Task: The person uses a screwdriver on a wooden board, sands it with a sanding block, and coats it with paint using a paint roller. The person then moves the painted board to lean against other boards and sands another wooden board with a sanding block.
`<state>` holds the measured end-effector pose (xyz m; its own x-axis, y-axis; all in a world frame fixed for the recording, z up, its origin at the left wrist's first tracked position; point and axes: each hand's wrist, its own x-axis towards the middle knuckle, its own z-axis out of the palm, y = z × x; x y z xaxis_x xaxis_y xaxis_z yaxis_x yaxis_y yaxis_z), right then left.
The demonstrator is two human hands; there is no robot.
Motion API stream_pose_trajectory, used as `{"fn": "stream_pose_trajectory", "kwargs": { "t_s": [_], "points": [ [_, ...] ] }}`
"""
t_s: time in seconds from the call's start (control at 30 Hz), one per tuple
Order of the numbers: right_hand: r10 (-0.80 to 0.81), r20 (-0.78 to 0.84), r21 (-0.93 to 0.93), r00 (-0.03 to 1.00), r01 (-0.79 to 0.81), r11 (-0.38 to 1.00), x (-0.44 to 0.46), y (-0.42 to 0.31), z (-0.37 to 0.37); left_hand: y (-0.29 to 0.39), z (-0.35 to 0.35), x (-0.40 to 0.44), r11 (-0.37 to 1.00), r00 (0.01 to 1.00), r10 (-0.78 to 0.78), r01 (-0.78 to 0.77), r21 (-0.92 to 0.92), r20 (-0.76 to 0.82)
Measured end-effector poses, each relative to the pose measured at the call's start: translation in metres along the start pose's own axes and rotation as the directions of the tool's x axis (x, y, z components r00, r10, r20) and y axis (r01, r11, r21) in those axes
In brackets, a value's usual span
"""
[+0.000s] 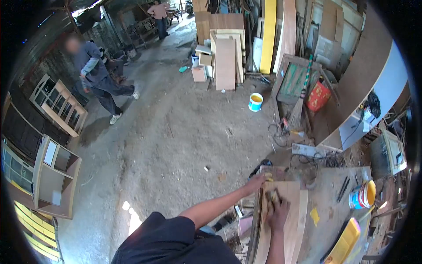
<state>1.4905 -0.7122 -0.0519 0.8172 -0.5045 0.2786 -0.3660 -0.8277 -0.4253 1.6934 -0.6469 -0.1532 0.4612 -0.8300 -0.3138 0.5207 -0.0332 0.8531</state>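
A long, pale wooden board (288,189) lies on the workbench in front of me, running away from my body. My left hand (258,181) is at its far left corner, the fingers curled over the edge. On the board's upper face rests my right hand (278,213), fingers bent and pressed down around a small brownish piece that I cannot make out. A lighter strip (302,207) shows along the board's right side. To the right on the bench are a yellow scrap (314,216), dark slim tools (343,189) and a yellow, trough-shaped piece (345,242).
An open paint bucket (361,196) stands on the bench's right; another bucket (255,102) is on the floor. A broom (299,110) leans beside a red container (318,97). Cables (314,159) lie beyond the bench. One person (94,66) walks at left; another (159,17) stands far back.
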Motion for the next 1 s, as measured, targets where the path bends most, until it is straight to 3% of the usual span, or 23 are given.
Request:
{"fn": "stream_pose_trajectory", "kwargs": {
  "t_s": [0.07, 0.13, 0.17, 0.2, 0.27, 0.3, 0.37, 0.47, 0.5, 0.57, 0.63, 0.67, 0.7, 0.73, 0.77, 0.8, 0.87, 0.9, 0.93, 1.0],
  "points": [
    [0.001, 0.025, 0.036, 1.000, -0.002, 0.999, 0.019, -0.001, -0.003, 0.028, 0.004, -0.007, 0.995, 0.999, -0.044, 0.044, 0.089, 0.000],
    [0.066, 0.048, 0.094, 0.997, -0.071, 0.993, -0.018, -0.014, -0.011, -0.002, -0.007, 0.007, 0.939, 0.978, 0.188, -0.207, 0.275, 0.096],
    [0.102, 0.050, 0.155, 0.994, -0.108, 0.982, -0.042, -0.019, -0.016, -0.004, -0.004, 0.007, 0.970, 0.977, 0.173, -0.191, 0.154, 0.121],
    [0.073, 0.034, 0.059, 0.997, -0.075, 0.995, -0.081, -0.020, -0.021, -0.004, -0.005, 0.004, 0.987, 0.977, 0.151, -0.156, 0.026, 0.149],
    [0.129, 0.066, 0.108, 0.989, -0.135, 0.985, -0.126, -0.040, -0.048, 0.017, 0.001, -0.005, 0.916, 0.970, 0.210, -0.238, 0.323, 0.120],
    [0.107, 0.067, 0.079, 0.992, -0.112, 0.991, -0.141, -0.031, -0.045, 0.026, 0.005, -0.011, 0.901, 0.969, 0.231, -0.249, 0.356, 0.091],
    [0.093, 0.103, -0.033, 0.990, -0.090, 0.995, -0.132, -0.005, -0.027, 0.025, 0.005, -0.008, 0.918, 0.967, 0.237, -0.254, 0.305, 0.094],
    [0.117, -0.031, -0.026, 0.993, -0.118, 0.993, -0.030, 0.034, -0.001, 0.032, 0.010, -0.011, 0.832, 0.963, 0.257, -0.265, 0.488, 0.084],
    [0.067, -0.220, -0.024, 0.973, -0.074, 0.997, 0.009, 0.029, -0.011, 0.036, 0.015, -0.012, 0.783, 0.960, 0.269, -0.263, 0.564, 0.075],
    [0.221, -0.242, 0.018, 0.945, -0.224, 0.974, 0.027, 0.049, 0.002, 0.039, 0.022, -0.007, 0.584, 0.945, 0.318, -0.259, 0.769, 0.077],
    [0.298, -0.248, 0.018, 0.922, -0.304, 0.953, 0.006, 0.051, -0.013, 0.061, 0.050, -0.009, 0.297, 0.970, 0.226, -0.158, 0.942, 0.091],
    [0.308, -0.228, 0.001, 0.924, -0.316, 0.949, -0.015, 0.046, -0.020, 0.063, 0.060, -0.005, 0.280, 0.975, 0.170, -0.190, 0.941, 0.147],
    [0.318, -0.276, -0.064, 0.907, -0.347, 0.936, -0.059, 0.055, -0.013, 0.063, 0.068, 0.003, 0.151, 0.931, 0.230, -0.321, 0.935, 0.283],
    [0.425, -0.274, -0.054, 0.863, -0.455, 0.889, -0.108, 0.053, -0.024, 0.057, 0.074, 0.011, 0.025, 0.864, 0.282, -0.440, 0.897, 0.416],
    [0.517, -0.270, -0.049, 0.812, -0.548, 0.835, -0.148, 0.044, -0.040, 0.045, 0.078, 0.018, 0.032, 0.860, 0.241, -0.470, 0.882, 0.449],
    [0.558, -0.272, -0.052, 0.784, -0.591, 0.805, -0.175, 0.029, -0.055, 0.030, 0.081, 0.019, -0.066, 0.859, 0.263, -0.439, 0.896, 0.440],
    [0.686, -0.401, -0.131, 0.607, -0.779, 0.613, -0.209, 0.004, -0.090, 0.013, 0.090, 0.021, -0.279, 0.799, 0.353, -0.406, 0.870, 0.486],
    [0.674, -0.383, -0.102, 0.632, -0.754, 0.649, -0.213, 0.011, -0.079, 0.010, 0.097, 0.019, -0.387, 0.731, 0.408, -0.405, 0.829, 0.547],
    [0.784, -0.272, -0.073, 0.558, -0.824, 0.562, -0.220, 0.024, -0.042, 0.013, 0.106, 0.014, -0.353, 0.740, 0.403, -0.417, 0.838, 0.538],
    [0.691, -0.288, -0.253, 0.663, -0.749, 0.612, -0.164, 0.040, 0.012, 0.014, 0.113, 0.010, -0.328, 0.759, 0.383, -0.421, 0.845, 0.527]
  ]
}}
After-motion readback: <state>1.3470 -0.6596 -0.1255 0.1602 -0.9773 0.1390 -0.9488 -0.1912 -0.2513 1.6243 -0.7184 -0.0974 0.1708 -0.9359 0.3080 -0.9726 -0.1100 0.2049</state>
